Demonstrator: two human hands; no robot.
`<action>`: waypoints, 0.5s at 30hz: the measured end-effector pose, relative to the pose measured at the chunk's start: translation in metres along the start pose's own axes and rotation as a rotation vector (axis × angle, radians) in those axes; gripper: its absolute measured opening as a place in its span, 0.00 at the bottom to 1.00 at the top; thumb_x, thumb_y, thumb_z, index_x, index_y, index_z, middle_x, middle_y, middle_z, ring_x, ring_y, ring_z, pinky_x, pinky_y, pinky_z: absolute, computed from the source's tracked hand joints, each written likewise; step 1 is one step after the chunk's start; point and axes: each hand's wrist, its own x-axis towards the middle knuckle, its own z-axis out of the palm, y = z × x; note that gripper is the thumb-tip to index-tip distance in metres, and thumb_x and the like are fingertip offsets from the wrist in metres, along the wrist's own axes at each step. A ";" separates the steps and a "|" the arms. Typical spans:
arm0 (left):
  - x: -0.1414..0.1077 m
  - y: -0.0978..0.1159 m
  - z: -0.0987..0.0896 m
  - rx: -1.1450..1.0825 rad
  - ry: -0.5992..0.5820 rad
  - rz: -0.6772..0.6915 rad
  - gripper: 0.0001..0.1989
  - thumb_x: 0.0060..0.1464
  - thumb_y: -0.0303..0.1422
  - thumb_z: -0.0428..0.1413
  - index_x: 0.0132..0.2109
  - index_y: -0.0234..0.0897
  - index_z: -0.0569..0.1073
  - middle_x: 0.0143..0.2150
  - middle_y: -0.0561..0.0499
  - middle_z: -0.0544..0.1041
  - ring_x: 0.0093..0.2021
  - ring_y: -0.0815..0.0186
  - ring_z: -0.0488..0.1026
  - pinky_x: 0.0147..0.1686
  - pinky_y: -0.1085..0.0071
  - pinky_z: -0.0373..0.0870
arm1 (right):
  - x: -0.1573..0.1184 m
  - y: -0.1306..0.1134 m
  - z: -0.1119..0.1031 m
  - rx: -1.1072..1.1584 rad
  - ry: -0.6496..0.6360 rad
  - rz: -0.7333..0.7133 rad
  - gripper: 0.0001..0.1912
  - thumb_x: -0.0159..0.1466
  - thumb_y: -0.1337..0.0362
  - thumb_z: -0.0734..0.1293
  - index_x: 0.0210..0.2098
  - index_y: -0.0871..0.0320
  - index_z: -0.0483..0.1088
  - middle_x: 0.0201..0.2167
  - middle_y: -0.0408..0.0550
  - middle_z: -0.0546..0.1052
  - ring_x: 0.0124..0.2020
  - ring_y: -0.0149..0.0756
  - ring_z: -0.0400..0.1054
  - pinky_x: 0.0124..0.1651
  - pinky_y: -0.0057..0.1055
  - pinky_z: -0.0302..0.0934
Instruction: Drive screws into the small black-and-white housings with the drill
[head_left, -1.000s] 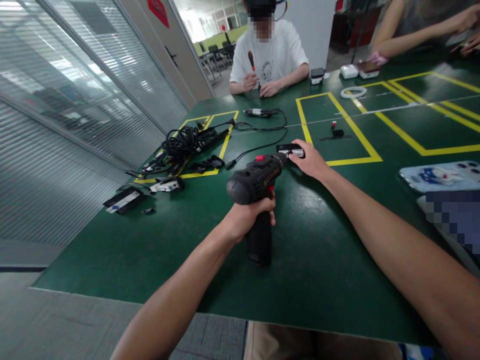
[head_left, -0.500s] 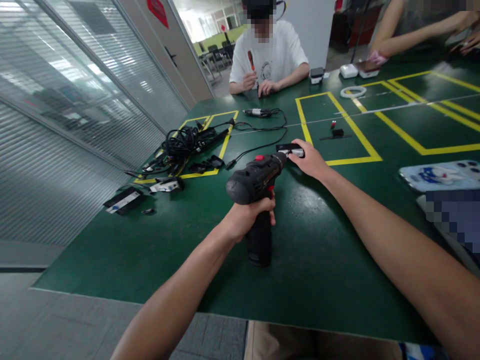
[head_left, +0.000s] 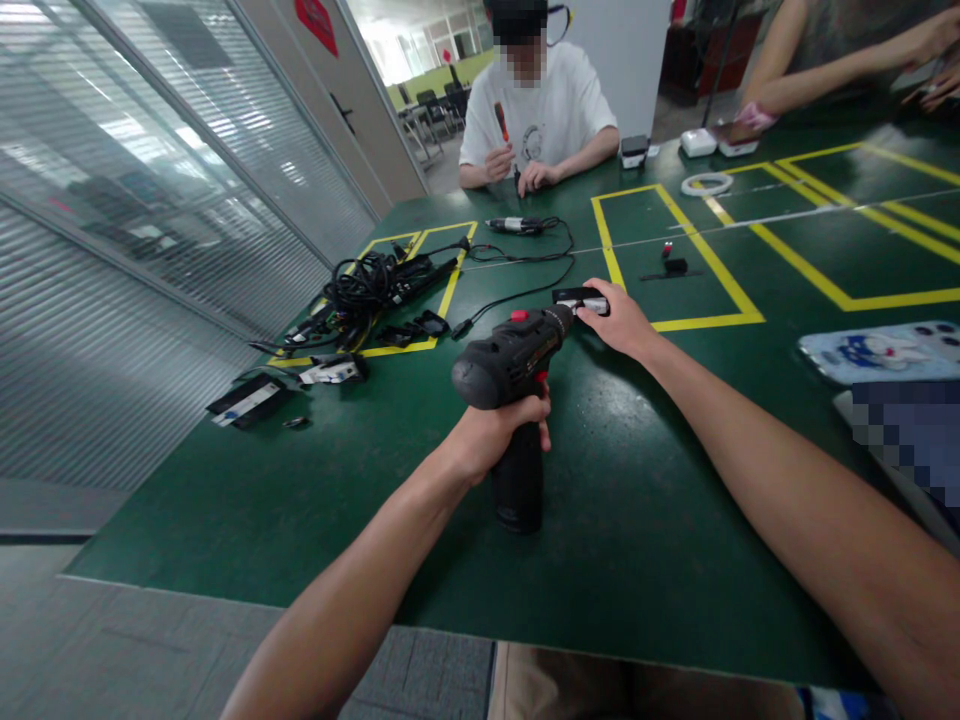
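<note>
My left hand (head_left: 504,432) is wrapped round the handle of a black cordless drill (head_left: 510,360) with red details. The drill stands nearly upright over the green table, its chuck pointing away from me and to the right. At the chuck's front end is a small black and silver box-shaped part (head_left: 582,298). My right hand (head_left: 616,316) grips that part from its right side, fingers closed on it. The drill's tip, where it meets the part, is hidden behind the chuck.
Left lie a tangle of black cables (head_left: 375,285), a black and white part (head_left: 330,370) and a flat black piece (head_left: 249,400). A thin cable tool (head_left: 517,225) lies ahead. At right is a phone (head_left: 877,350). Across the table a person (head_left: 536,130) holds a screwdriver (head_left: 501,122).
</note>
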 end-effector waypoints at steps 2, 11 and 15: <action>0.000 0.000 0.000 -0.005 -0.001 -0.005 0.10 0.46 0.31 0.58 0.37 0.33 0.69 0.29 0.54 0.71 0.21 0.72 0.70 0.26 0.72 0.67 | 0.000 0.000 0.000 0.002 -0.001 0.004 0.22 0.60 0.59 0.67 0.54 0.52 0.69 0.52 0.53 0.72 0.54 0.49 0.67 0.58 0.51 0.62; -0.001 0.003 0.001 -0.007 -0.006 -0.030 0.10 0.46 0.30 0.58 0.38 0.33 0.69 0.29 0.54 0.71 0.22 0.72 0.70 0.27 0.72 0.67 | 0.000 -0.002 -0.001 -0.002 0.000 0.003 0.22 0.60 0.59 0.67 0.54 0.54 0.69 0.51 0.54 0.72 0.53 0.50 0.68 0.58 0.49 0.61; -0.001 0.002 0.000 -0.009 0.001 -0.020 0.11 0.45 0.31 0.58 0.37 0.33 0.69 0.29 0.54 0.71 0.21 0.72 0.70 0.26 0.72 0.67 | 0.000 -0.001 0.000 -0.006 0.004 0.007 0.22 0.60 0.59 0.67 0.54 0.53 0.69 0.52 0.53 0.73 0.53 0.50 0.68 0.59 0.49 0.61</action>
